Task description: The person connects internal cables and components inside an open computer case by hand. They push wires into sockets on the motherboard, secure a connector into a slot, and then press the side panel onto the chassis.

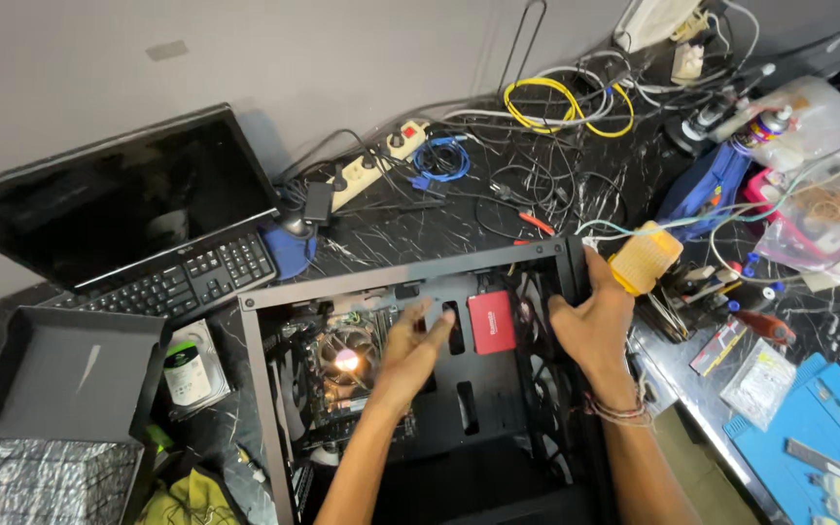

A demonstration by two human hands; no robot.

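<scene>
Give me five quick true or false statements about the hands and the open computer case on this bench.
1. The left hand reaches inside the computer case. True.
2. The right hand holds the yellow cable. False: it grips the case's right edge.
3. A red rectangular drive sits inside the case between the hands. True.
4. The keyboard lies right of the case. False: it lies upper left, before the monitor.
5. The blue mat is at lower right. True.
</scene>
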